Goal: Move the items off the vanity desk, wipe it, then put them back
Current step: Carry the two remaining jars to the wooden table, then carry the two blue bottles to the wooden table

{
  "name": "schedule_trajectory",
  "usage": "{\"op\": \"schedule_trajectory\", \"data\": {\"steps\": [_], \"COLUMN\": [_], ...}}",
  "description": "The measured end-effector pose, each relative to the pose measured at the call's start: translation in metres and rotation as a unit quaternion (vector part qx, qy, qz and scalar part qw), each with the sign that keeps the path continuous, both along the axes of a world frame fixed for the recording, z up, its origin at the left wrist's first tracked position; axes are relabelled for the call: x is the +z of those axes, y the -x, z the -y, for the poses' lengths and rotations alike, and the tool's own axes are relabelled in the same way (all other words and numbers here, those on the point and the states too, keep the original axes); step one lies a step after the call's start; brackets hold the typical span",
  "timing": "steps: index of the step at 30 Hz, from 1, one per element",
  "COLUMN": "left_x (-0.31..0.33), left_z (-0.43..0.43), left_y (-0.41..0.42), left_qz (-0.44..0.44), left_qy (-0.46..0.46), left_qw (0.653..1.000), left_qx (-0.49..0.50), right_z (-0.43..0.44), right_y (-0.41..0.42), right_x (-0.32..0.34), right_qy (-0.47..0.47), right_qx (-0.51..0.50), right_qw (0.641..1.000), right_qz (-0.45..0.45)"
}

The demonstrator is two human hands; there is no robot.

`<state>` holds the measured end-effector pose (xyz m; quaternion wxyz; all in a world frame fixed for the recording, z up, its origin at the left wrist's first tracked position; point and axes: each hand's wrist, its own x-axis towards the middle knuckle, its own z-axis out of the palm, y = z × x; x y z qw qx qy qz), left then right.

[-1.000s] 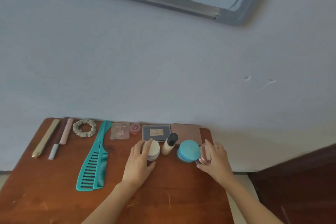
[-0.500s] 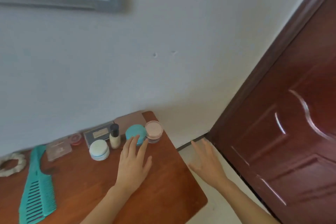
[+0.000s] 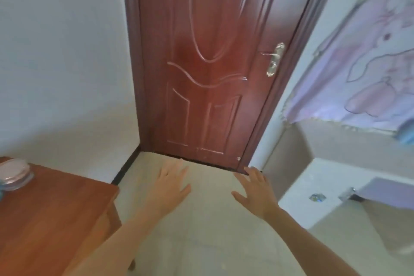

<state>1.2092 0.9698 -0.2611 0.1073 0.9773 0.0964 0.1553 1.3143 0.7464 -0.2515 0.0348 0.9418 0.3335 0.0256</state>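
1. Pale tiled floor (image 3: 208, 226) fills the centre of the view and runs up to a closed reddish-brown panelled wooden door (image 3: 206, 63). The door has a brass-coloured lever handle (image 3: 274, 59) on its right side. A white plaster wall (image 3: 62, 63) stands left of the door frame.
2. Reddish-brown wooden vanity desk (image 3: 56, 219): only its right end shows, at lower left.
3. Round clear jar with a pink lid (image 3: 14, 175): upright on the desk at the far corner, cut by the left edge of the view. Other desk items are out of view.
4. Left hand (image 3: 170, 186): past the desk's right edge, above the floor, palm down. Fingers are straight and spread, holding nothing.
5. Right hand (image 3: 257, 192): level with the left, well apart from it, above the floor near the door's foot. Fingers are splayed and released, holding nothing.
6. Lilac cloth with a pink printed figure (image 3: 369, 63) hangs at upper right. A white ledge (image 3: 313, 181) sits below it. Detail there is blurred.
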Motion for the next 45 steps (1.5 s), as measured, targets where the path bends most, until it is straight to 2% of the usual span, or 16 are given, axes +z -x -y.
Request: {"op": "schedule_trajectory", "data": {"steps": [4,7,14,18,22,26,29,41,45], "left_x": [0.005,0.015,0.014,0.005,-0.002,-0.007,-0.003,-0.023,-0.019], "left_z": [0.096,0.167,0.293,0.346,0.388,0.418,0.456,0.595,0.655], "left_y": [-0.034,-0.056,-0.101,-0.139,-0.200,-0.251,-0.296,-0.391,-0.437], "left_qz": [-0.012,0.025,0.120,0.078,0.033,0.019,0.017,-0.020,-0.017], "left_qy": [-0.047,-0.053,0.004,0.011,0.014,0.068,0.090,0.110,0.114], "left_qw": [0.990,0.974,0.918,0.919,0.924,0.932,0.934,0.902,0.908], "left_qx": [-0.131,-0.219,-0.378,-0.386,-0.380,-0.355,-0.345,-0.418,-0.404], "right_z": [0.117,0.193,0.317,0.373,0.426,0.455,0.488,0.628,0.693], "right_y": [0.022,0.040,0.078,0.064,0.011,-0.036,-0.083,-0.151,-0.202], "right_x": [0.006,0.017,0.017,0.011,0.011,0.007,0.013,-0.021,-0.019], "right_qy": [-0.018,-0.042,-0.076,-0.053,-0.043,-0.028,-0.022,-0.019,-0.048], "right_qx": [-0.104,-0.196,-0.368,-0.402,-0.406,-0.349,-0.351,-0.417,-0.419], "right_qw": [0.993,0.975,0.922,0.908,0.902,0.916,0.912,0.888,0.888], "right_qz": [0.055,0.092,0.090,0.105,0.142,0.197,0.211,0.194,0.185]}}
